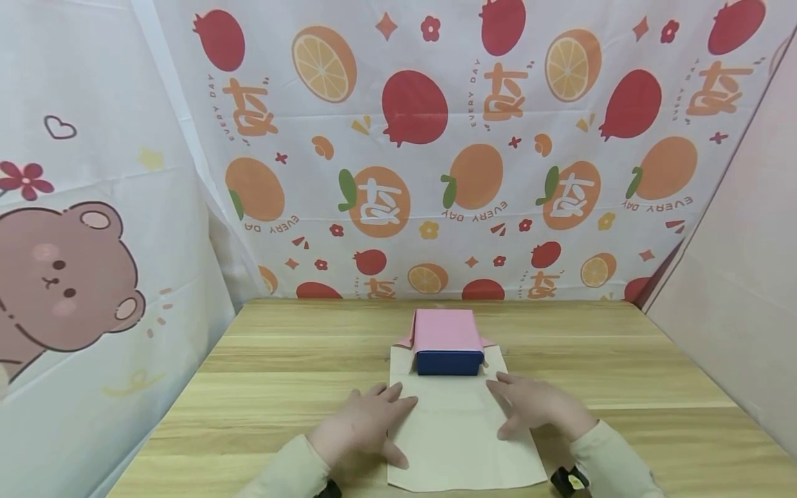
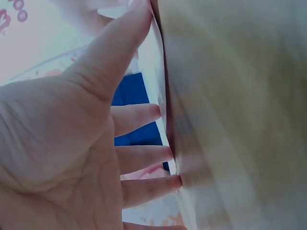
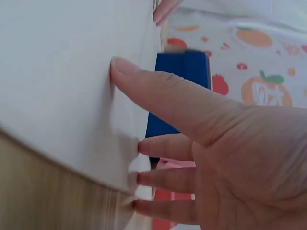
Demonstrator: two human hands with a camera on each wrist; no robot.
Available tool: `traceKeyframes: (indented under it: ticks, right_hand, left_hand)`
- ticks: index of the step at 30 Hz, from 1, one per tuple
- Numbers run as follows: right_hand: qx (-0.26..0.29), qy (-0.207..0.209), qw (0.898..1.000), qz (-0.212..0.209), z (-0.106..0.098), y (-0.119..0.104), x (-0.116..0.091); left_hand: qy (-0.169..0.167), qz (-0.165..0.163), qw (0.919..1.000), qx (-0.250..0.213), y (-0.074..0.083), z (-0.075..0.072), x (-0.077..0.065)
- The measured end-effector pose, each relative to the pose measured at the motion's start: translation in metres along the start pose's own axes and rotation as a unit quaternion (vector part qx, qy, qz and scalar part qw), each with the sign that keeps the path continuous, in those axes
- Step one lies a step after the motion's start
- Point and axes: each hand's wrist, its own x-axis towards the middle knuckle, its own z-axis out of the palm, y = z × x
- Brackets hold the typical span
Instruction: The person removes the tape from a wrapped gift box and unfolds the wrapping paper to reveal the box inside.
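A sheet of cream paper lies on the table, its far part under a dark blue box. Pink paper covers the top of the box and sticks out at both sides. My left hand rests its spread fingertips on the sheet's left edge. On the right edge, the fingers and thumb of my right hand touch the paper, also spread. Both wrist views show the blue box beyond straight fingers; the right thumb presses on the sheet.
The wooden table reaches back to a fruit-print cloth. A bear-print cloth hangs along the left side, and a plain pale cloth along the right.
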Motion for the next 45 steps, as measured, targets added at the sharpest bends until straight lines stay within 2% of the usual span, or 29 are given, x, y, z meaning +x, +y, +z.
traceKeyframes:
  ticks: [6,10,15,21,27,31,36,41,45]
  right_hand:
    - [0.008,0.003,1.0,-0.007,0.0,0.017,0.001]
    - [0.02,0.006,1.0,-0.015,-0.001,0.02,0.001]
    - [0.03,0.031,0.998,-0.038,-0.002,0.021,0.004]
    - [0.042,0.065,0.994,-0.079,-0.004,0.023,0.007]
    - [0.023,0.107,0.987,-0.117,-0.005,0.025,0.012]
    - [0.022,0.119,0.985,-0.12,-0.006,0.024,0.015]
    - [0.044,0.121,0.986,-0.101,-0.012,0.019,0.014]
    - [0.062,0.155,0.981,-0.096,-0.014,0.019,0.016]
    - [0.065,0.188,0.974,-0.104,-0.016,0.02,0.021]
  left_hand:
    - [0.006,-0.017,0.9996,-0.021,-0.013,-0.002,0.002]
    - [-0.001,-0.023,0.9994,-0.027,-0.014,-0.002,0.003]
    - [-0.002,-0.016,0.9996,-0.024,-0.015,-0.001,0.005]
    - [0.031,0.003,0.9993,-0.023,-0.013,0.0,0.011]
    - [0.049,0.001,0.9977,-0.047,-0.01,-0.003,0.017]
    - [0.046,-0.009,0.9971,-0.059,-0.012,-0.003,0.02]
    - [0.053,-0.018,0.9958,-0.073,-0.014,-0.005,0.025]
    - [0.057,-0.021,0.9942,-0.089,-0.016,-0.011,0.029]
    - [0.073,-0.021,0.9939,-0.081,-0.018,-0.017,0.032]
